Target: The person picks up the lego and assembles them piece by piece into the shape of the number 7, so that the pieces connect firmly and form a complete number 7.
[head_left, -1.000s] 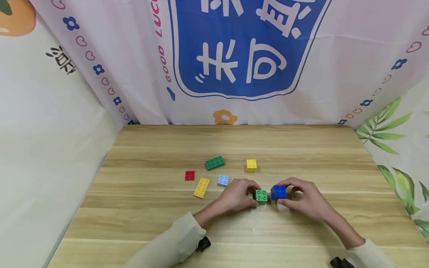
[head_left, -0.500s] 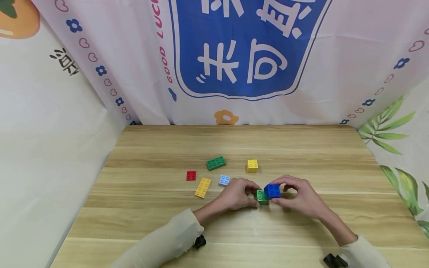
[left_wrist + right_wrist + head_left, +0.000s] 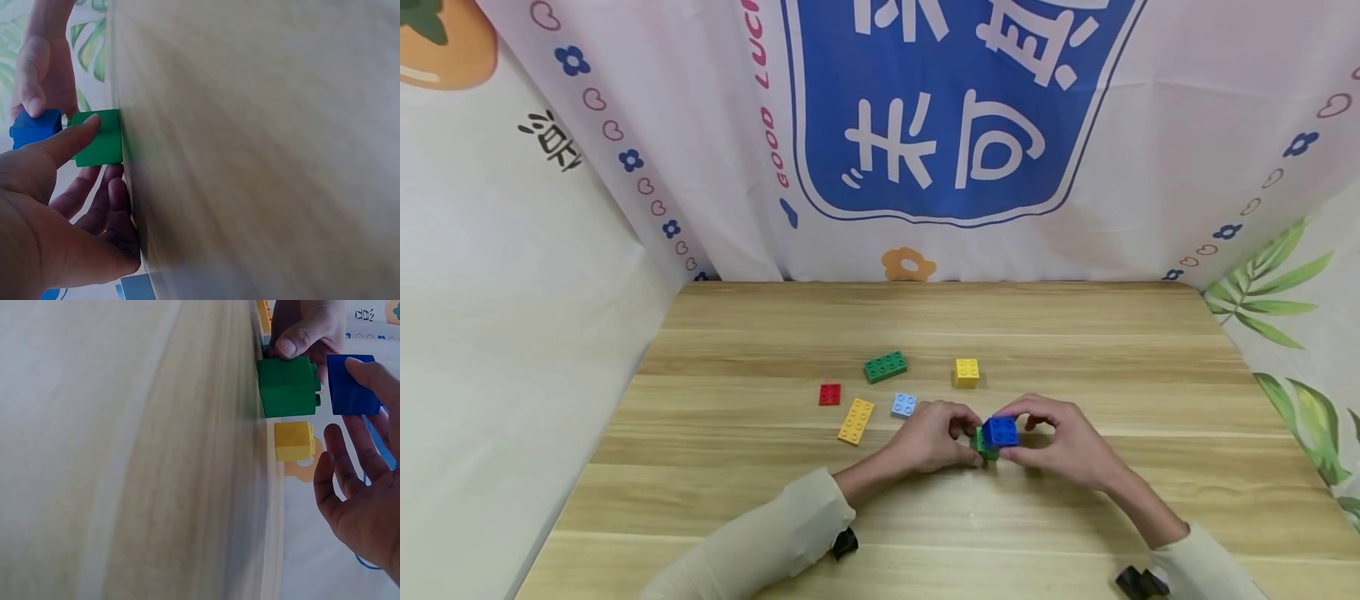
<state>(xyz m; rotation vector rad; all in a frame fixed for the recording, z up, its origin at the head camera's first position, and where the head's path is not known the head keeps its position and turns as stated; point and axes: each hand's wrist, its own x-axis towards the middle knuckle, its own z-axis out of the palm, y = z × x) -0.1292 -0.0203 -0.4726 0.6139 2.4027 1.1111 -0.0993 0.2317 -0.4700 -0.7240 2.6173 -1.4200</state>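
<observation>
My left hand [image 3: 935, 435] grips a green brick [image 3: 100, 137] that stands on the table, thumb on one side and fingers on the other. Pinched between thumb and fingers of my right hand [image 3: 1063, 437], a blue brick [image 3: 1001, 432] hangs over the green one and covers part of it in the head view. A narrow gap shows between the green brick's studs and the blue brick [image 3: 353, 385] in the right wrist view. Both bricks are square, and the blue one shows its studs upward.
Left of the hands lie a light blue brick [image 3: 904, 405], a yellow-orange plate [image 3: 856, 421], a red plate [image 3: 830, 394] and a long dark green brick [image 3: 885, 367]. Behind the hands stands a yellow brick [image 3: 967, 373]. A printed cloth [image 3: 820, 250] hangs along the wooden table's [image 3: 1075, 333] far edge.
My right hand has carried the blue brick leftward, from beside the green brick to above it. My left hand has kept its grip on the green brick in place.
</observation>
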